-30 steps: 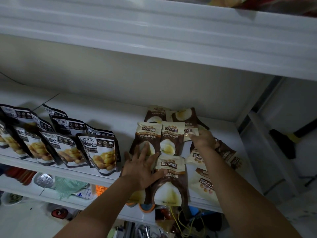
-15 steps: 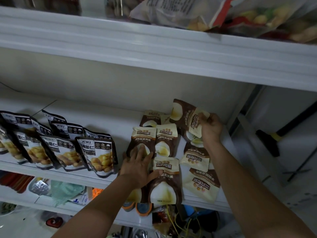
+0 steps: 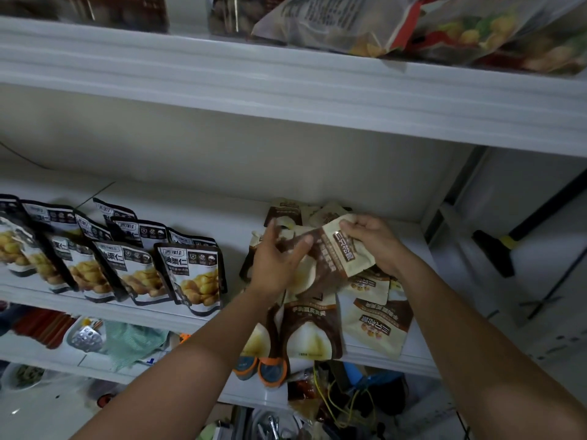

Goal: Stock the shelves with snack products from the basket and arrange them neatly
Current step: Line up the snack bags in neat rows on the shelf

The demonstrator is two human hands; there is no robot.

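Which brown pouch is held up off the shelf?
The pouch turned sideways, gripped between the left hand and the right hand; the other pouches lie on the shelf.

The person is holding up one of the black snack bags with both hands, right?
Not quite. The head view shows the left hand and right hand holding a brown and cream bag, not a black one. The black bags stand in a row further left on the shelf, with no hand on them.
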